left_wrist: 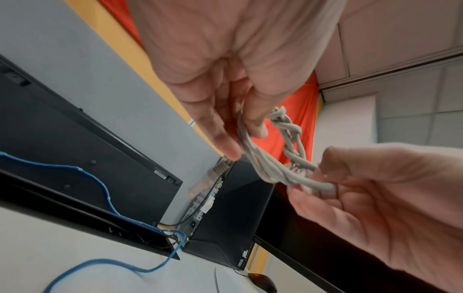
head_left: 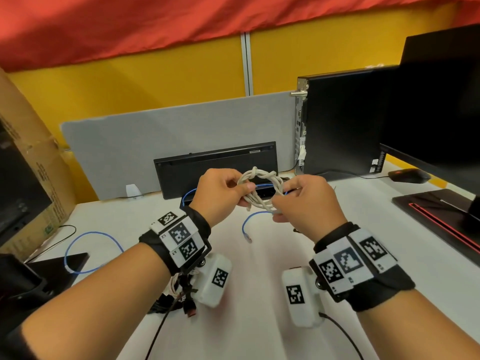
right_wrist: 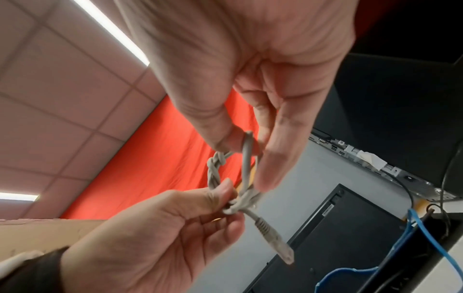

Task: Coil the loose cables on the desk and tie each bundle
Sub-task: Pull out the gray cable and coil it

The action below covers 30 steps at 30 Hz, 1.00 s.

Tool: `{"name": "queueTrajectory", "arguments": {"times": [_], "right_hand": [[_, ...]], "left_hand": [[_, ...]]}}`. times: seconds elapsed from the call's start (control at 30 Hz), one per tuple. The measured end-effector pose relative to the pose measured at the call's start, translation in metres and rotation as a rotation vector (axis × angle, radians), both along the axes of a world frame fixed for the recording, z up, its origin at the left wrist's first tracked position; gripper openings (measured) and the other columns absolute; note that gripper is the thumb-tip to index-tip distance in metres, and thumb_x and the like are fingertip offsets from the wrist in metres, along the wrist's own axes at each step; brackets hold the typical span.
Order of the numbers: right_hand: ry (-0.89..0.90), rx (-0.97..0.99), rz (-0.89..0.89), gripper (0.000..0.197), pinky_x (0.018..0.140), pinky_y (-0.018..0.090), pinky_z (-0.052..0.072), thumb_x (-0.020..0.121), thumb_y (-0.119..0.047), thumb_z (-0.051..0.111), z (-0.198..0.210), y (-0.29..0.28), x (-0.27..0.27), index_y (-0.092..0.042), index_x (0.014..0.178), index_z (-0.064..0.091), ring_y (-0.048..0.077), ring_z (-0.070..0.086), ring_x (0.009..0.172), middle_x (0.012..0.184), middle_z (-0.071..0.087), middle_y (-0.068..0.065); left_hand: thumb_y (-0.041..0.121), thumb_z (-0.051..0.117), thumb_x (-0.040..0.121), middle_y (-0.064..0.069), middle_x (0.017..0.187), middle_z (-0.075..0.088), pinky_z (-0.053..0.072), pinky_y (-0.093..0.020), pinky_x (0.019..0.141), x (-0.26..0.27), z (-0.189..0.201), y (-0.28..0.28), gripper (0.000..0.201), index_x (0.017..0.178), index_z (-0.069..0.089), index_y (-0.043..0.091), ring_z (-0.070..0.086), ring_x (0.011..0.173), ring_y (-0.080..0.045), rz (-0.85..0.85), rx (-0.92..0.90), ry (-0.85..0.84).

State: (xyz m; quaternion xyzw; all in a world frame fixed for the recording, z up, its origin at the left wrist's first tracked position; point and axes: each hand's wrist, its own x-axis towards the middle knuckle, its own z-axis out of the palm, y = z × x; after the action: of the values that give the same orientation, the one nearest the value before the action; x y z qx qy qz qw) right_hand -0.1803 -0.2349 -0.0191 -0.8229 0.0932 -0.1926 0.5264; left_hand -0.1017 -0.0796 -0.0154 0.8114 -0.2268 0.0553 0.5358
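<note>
A grey network cable [head_left: 262, 189], wound into a small coil with its end twisted round the loops, hangs in the air above the white desk [head_left: 249, 287]. My left hand [head_left: 240, 192] pinches the coil's left side between thumb and fingers. My right hand [head_left: 281, 205] pinches the strands on the lower right. In the left wrist view, the left hand [left_wrist: 233, 138] holds the grey cable [left_wrist: 270, 168]. The right wrist view has my right hand [right_wrist: 225, 138] holding a strand of the grey cable [right_wrist: 246, 164], while its plug [right_wrist: 274, 240] dangles free. A loose blue cable [head_left: 93, 253] lies uncoiled on the desk.
A black keyboard [head_left: 215, 165] leans against the grey divider [head_left: 155, 141]. A desktop computer [head_left: 342, 120], monitor [head_left: 441, 107], mouse [head_left: 409, 175] and black mat [head_left: 436, 216] stand at the right. A cardboard box [head_left: 28, 162] stands left. A wire bundle with a red plug [head_left: 188, 306] lies below my left wrist.
</note>
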Motion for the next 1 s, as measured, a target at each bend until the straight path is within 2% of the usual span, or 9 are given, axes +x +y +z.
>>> {"name": "queueTrajectory", "arguments": {"times": [0.1, 0.2, 0.3, 0.43, 0.57, 0.7, 0.87, 0.93, 1.0], "right_hand": [[0.083, -0.001, 0.064, 0.011, 0.064, 0.04, 0.06, 0.076, -0.001, 0.067, 0.0, -0.003, 0.0, -0.004, 0.066, 0.07, 0.025, 0.072, 0.058, 0.057, 0.07, 0.009], [0.121, 0.017, 0.096, 0.02, 0.046, 0.023, 0.049, 0.082, -0.004, 0.068, 0.0, -0.005, -0.003, -0.011, 0.063, 0.071, 0.016, 0.062, 0.041, 0.049, 0.065, 0.004], [0.121, 0.009, 0.133, 0.027, 0.044, 0.023, 0.045, 0.089, -0.01, 0.064, 0.001, -0.005, -0.005, -0.011, 0.063, 0.07, 0.012, 0.048, 0.034, 0.057, 0.062, 0.008], [0.123, 0.16, 0.19, 0.036, 0.038, 0.02, 0.037, 0.089, 0.004, 0.051, -0.002, -0.004, -0.008, -0.012, 0.062, 0.069, 0.014, 0.038, 0.038, 0.061, 0.058, 0.011], [0.088, 0.042, 0.201, 0.036, 0.044, 0.021, 0.05, 0.088, -0.007, 0.064, -0.006, -0.012, -0.009, -0.018, 0.055, 0.067, 0.011, 0.055, 0.037, 0.057, 0.066, -0.002], [0.116, 0.12, 0.278, 0.013, 0.067, 0.038, 0.062, 0.084, 0.001, 0.069, -0.011, -0.02, -0.008, -0.004, 0.072, 0.071, 0.02, 0.07, 0.058, 0.06, 0.068, 0.009], [0.14, 0.353, 0.483, 0.011, 0.047, 0.027, 0.054, 0.082, 0.005, 0.069, -0.017, -0.02, -0.012, -0.004, 0.084, 0.062, 0.02, 0.065, 0.054, 0.083, 0.073, 0.022], [0.1, 0.329, 0.43, 0.011, 0.057, 0.033, 0.059, 0.081, 0.005, 0.07, -0.021, -0.023, -0.012, -0.004, 0.083, 0.064, 0.02, 0.067, 0.056, 0.079, 0.073, 0.019], [0.021, 0.071, 0.228, 0.012, 0.068, 0.034, 0.061, 0.079, -0.002, 0.075, -0.024, -0.028, -0.007, -0.012, 0.078, 0.068, 0.017, 0.07, 0.06, 0.068, 0.073, 0.008]], "left_hand": [[0.01, 0.07, 0.086, -0.007, 0.073, 0.072, 0.055, -0.017, 0.057, 0.003, -0.002, 0.003, 0.005, 0.085, 0.072, 0.006, 0.072, 0.063, -0.014, 0.059, 0.011, -0.035], [0.011, 0.071, 0.086, -0.005, 0.071, 0.073, 0.055, -0.018, 0.056, 0.006, -0.005, 0.008, 0.004, 0.083, 0.072, 0.009, 0.072, 0.062, -0.013, 0.092, 0.042, -0.033], [0.012, 0.073, 0.084, -0.005, 0.07, 0.073, 0.057, -0.021, 0.057, 0.009, -0.006, 0.011, 0.004, 0.081, 0.072, 0.012, 0.072, 0.062, -0.015, 0.113, 0.062, -0.027], [0.016, 0.075, 0.083, -0.003, 0.067, 0.072, 0.06, -0.026, 0.06, 0.012, -0.006, 0.015, 0.005, 0.079, 0.073, 0.015, 0.071, 0.057, -0.015, 0.144, 0.096, -0.046], [0.015, 0.076, 0.081, -0.004, 0.068, 0.072, 0.06, -0.026, 0.062, 0.009, -0.001, 0.015, 0.005, 0.078, 0.073, 0.014, 0.073, 0.064, -0.019, 0.11, 0.044, 0.025], [0.011, 0.075, 0.083, -0.014, 0.07, 0.072, 0.059, -0.027, 0.06, 0.0, 0.001, 0.012, 0.011, 0.079, 0.072, 0.002, 0.073, 0.065, -0.025, 0.057, -0.072, 0.147], [0.012, 0.07, 0.087, -0.013, 0.069, 0.07, 0.058, -0.025, 0.059, -0.005, -0.002, 0.008, 0.015, 0.078, 0.071, 0.0, 0.071, 0.062, -0.021, 0.025, -0.164, 0.229], [0.013, 0.07, 0.087, -0.011, 0.067, 0.069, 0.058, -0.025, 0.06, -0.004, -0.002, 0.008, 0.016, 0.075, 0.071, 0.002, 0.07, 0.06, -0.019, 0.023, -0.171, 0.249], [0.014, 0.07, 0.087, -0.011, 0.065, 0.068, 0.058, -0.025, 0.06, -0.004, -0.003, 0.009, 0.019, 0.072, 0.07, 0.003, 0.068, 0.058, -0.018, 0.026, -0.196, 0.279]]}}
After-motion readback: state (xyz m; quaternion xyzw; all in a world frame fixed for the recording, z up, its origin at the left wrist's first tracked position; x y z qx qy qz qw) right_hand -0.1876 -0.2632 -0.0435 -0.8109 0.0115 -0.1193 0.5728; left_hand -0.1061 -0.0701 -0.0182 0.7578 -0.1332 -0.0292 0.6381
